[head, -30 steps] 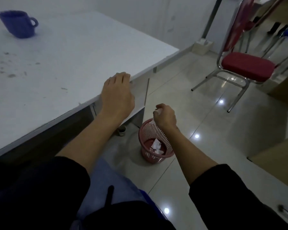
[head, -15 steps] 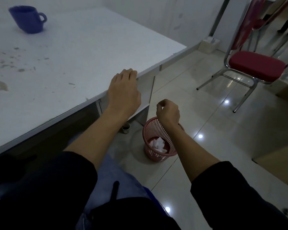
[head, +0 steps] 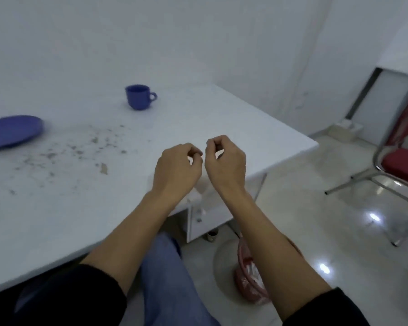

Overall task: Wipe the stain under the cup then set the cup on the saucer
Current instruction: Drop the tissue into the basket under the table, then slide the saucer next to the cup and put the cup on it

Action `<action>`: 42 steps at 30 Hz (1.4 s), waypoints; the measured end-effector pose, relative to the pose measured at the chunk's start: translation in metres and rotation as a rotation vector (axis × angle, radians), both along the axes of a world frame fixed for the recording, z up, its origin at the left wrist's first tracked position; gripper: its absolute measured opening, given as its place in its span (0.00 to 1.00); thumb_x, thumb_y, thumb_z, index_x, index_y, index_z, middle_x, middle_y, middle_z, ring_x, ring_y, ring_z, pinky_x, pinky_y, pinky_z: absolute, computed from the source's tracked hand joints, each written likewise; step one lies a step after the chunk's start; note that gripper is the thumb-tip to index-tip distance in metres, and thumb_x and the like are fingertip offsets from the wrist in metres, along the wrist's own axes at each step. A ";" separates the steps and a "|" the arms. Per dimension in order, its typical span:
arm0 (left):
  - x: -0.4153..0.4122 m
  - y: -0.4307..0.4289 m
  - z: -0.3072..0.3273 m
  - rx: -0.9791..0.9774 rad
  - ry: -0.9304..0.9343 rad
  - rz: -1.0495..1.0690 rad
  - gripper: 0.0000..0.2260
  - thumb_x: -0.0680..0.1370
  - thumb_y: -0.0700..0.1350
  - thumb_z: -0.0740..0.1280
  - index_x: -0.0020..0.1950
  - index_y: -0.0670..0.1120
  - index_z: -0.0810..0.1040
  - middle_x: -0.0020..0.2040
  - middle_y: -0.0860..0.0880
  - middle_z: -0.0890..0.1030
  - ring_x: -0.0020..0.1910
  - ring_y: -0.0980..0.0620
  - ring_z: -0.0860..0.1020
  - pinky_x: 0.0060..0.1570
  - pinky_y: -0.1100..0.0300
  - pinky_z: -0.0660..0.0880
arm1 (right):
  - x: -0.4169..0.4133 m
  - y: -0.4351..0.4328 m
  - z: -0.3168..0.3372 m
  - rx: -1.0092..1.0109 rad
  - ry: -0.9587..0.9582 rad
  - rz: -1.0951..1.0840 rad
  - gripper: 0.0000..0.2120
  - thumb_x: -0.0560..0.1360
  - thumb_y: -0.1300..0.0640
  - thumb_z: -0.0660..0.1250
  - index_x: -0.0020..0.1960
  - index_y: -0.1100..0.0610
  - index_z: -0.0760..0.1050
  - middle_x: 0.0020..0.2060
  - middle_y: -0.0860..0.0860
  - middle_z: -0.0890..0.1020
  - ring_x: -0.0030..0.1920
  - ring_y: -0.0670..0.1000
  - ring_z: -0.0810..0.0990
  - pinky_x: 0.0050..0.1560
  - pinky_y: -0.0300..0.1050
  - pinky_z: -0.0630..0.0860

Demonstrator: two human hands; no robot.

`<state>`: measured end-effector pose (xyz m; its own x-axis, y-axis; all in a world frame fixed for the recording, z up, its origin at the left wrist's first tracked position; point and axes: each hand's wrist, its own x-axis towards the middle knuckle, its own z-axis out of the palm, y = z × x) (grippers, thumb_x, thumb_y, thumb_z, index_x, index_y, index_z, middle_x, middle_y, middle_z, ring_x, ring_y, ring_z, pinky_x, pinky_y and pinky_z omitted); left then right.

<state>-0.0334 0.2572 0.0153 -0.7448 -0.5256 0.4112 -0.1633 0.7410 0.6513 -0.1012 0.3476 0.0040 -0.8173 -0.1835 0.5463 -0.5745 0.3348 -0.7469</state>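
Note:
A blue cup (head: 139, 97) stands upright on the white table (head: 222, 118), handle to the right, far from both hands. A blue saucer (head: 11, 130) lies at the left edge of the view, apart from the cup. Brownish specks of stain (head: 80, 149) are scattered over the tabletop between saucer and hands. My left hand (head: 177, 171) and my right hand (head: 225, 162) hover side by side over the table's near right part, fingers curled in, with nothing visible in them.
A pink mesh waste basket (head: 250, 285) with white paper in it stands on the tiled floor under my right forearm. A red chair (head: 400, 163) with metal legs is at the right. A white drawer unit (head: 207, 215) sits under the table.
My right hand rose from above the waste basket to the table, and my left hand lifted off the table edge beside it. The view swung up and left, bringing the saucer into sight.

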 end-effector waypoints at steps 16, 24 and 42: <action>0.108 -0.215 -0.025 -0.182 -0.314 0.604 0.10 0.78 0.50 0.61 0.56 0.54 0.79 0.55 0.54 0.81 0.52 0.53 0.75 0.53 0.60 0.71 | 0.046 -0.273 0.003 0.379 -0.067 0.607 0.08 0.76 0.52 0.63 0.44 0.53 0.79 0.37 0.47 0.83 0.38 0.46 0.80 0.44 0.46 0.81; 0.106 -0.221 -0.042 -0.155 -0.250 0.603 0.11 0.78 0.50 0.58 0.55 0.54 0.77 0.54 0.54 0.78 0.52 0.53 0.73 0.54 0.56 0.72 | 0.052 -0.336 0.016 0.375 -0.368 0.713 0.11 0.77 0.53 0.65 0.46 0.59 0.81 0.37 0.52 0.85 0.31 0.50 0.84 0.34 0.43 0.82; 0.107 -0.226 -0.039 -0.152 -0.186 0.594 0.06 0.75 0.46 0.64 0.49 0.52 0.80 0.49 0.52 0.80 0.48 0.50 0.75 0.46 0.59 0.67 | 0.012 -0.349 0.030 0.068 -1.059 0.533 0.01 0.72 0.67 0.69 0.42 0.66 0.77 0.30 0.58 0.83 0.27 0.50 0.80 0.37 0.42 0.82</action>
<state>0.0739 0.0317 -0.0236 -0.4108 -0.8165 0.4056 -0.6744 0.5715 0.4675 -0.0896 -0.0015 0.0345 -0.6683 -0.6399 -0.3794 0.2396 0.2977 -0.9241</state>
